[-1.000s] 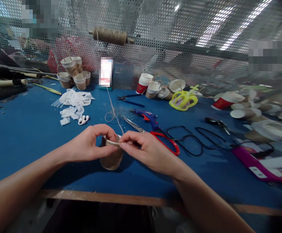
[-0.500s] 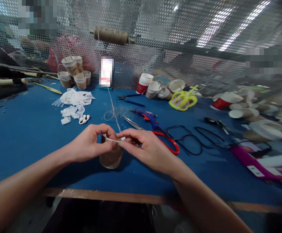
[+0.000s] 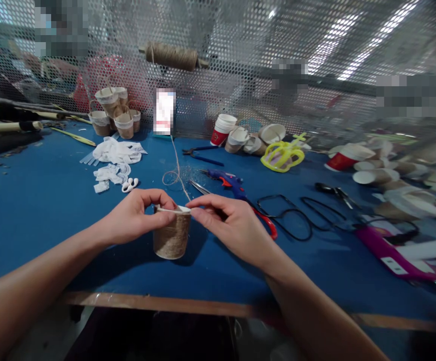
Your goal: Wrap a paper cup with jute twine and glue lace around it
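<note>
A craft workshop: a blue-covered workbench backed by a perforated metal mesh screen. On the bench lie a blue glue gun, red-handled scissors beside it, and paper cups behind it.

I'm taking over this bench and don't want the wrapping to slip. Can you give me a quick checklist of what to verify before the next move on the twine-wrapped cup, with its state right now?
1. Cup steadied: ok. The left hand pinches the rim of the twine-wrapped cup.
2. Cup upright on the blue table: ok, it stands on its base.
3. Twine end controlled: ok. The right hand has its fingertips at the rim, where the twine strand arrives.
4. Strand free back to the spool: cannot tell; it makes a loop on the table.
5. Wrap complete up to the rim: cannot tell, the fingers cover the top edge.
6. Glue gun and red-handled scissors close by: ok, beside the right hand.
</note>
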